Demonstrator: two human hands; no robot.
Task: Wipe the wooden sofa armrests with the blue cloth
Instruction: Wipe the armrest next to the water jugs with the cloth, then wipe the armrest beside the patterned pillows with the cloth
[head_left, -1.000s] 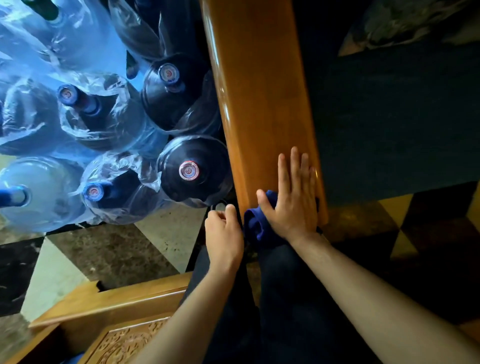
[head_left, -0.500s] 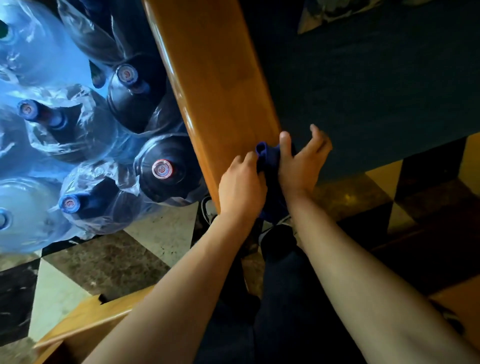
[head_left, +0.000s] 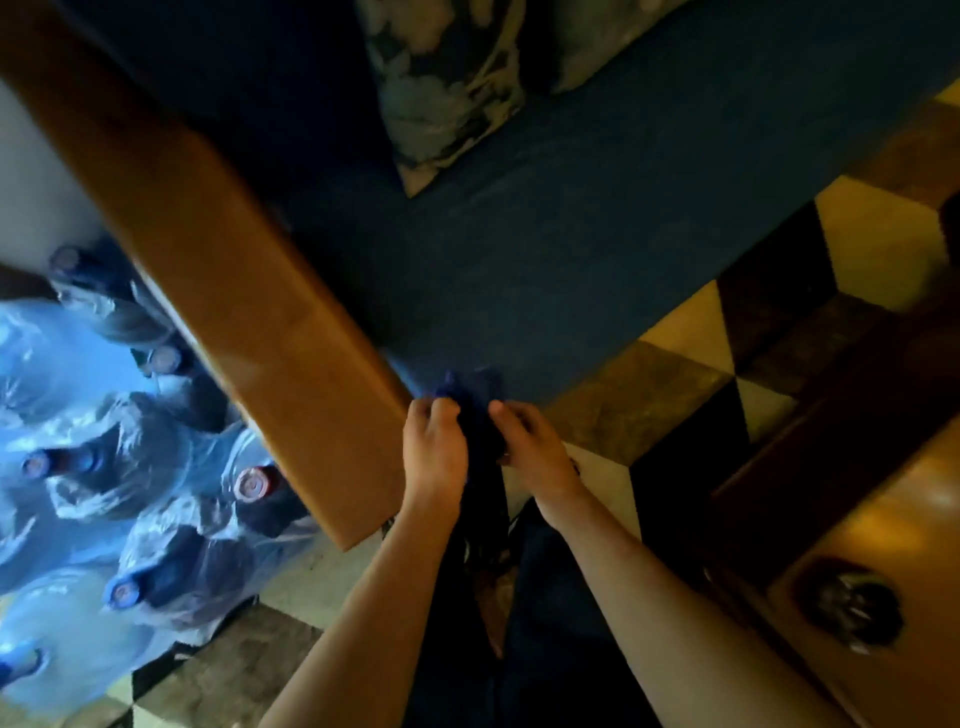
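Observation:
The wooden sofa armrest (head_left: 249, 312) runs diagonally from the upper left to the lower middle, blurred by motion. The dark blue cloth (head_left: 475, 410) hangs bunched between my two hands, just right of the armrest's near end and off the wood. My left hand (head_left: 434, 452) grips the cloth's left side with curled fingers. My right hand (head_left: 530, 447) pinches its right side. The cloth's lower part blends into my dark trousers and is hard to make out.
Several large water bottles (head_left: 156, 467) in plastic wrap crowd the floor left of the armrest. The dark blue sofa seat (head_left: 519, 249) holds a patterned cushion (head_left: 447, 88). Checkered floor tiles (head_left: 727, 338) lie to the right, beside a wooden table (head_left: 883, 571) with a dark round object (head_left: 852, 605).
My right hand lifted the cloth off the armrest's near end. My left hand came over and took hold too. The view swung right, so the armrest now sits left of my hands.

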